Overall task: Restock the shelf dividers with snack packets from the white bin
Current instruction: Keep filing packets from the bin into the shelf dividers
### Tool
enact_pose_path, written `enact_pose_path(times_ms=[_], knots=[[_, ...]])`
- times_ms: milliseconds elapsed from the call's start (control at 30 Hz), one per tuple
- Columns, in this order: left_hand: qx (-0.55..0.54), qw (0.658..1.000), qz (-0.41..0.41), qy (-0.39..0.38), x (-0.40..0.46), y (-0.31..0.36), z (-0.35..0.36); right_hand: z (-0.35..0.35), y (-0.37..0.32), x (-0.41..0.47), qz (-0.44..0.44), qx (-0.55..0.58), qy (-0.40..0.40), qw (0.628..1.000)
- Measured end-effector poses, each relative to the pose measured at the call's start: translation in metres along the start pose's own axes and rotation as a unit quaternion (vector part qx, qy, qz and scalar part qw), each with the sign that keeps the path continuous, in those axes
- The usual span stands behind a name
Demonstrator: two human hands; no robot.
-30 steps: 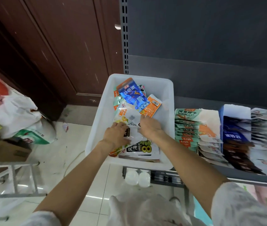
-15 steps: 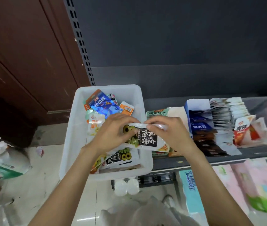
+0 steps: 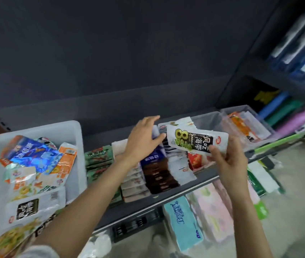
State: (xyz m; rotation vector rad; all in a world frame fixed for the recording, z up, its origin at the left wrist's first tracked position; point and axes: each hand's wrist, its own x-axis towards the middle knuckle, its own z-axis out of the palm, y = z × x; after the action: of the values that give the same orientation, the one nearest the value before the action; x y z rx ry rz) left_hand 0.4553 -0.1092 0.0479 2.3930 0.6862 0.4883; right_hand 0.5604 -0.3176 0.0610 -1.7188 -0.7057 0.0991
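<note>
Lifted from bin: white-and-black packet (image 3: 197, 141) in right hand's (image 3: 228, 159) grip, left hand (image 3: 141, 140) spread.

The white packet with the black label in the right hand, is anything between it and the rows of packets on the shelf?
The left hand reaches over the rows of packets, beside the white packet held in the right hand. Otherwise nothing visible blocks the way down to the shelf.
</note>
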Motion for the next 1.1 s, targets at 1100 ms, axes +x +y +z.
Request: enact_pose_path(times_ms=[1100], knots=[[0.176, 0.970, 0.079, 0.145, -0.012, 0.012, 0.047, 0.070, 0.055, 0.128, -0.271, -0.339, -0.358, 0.827]])
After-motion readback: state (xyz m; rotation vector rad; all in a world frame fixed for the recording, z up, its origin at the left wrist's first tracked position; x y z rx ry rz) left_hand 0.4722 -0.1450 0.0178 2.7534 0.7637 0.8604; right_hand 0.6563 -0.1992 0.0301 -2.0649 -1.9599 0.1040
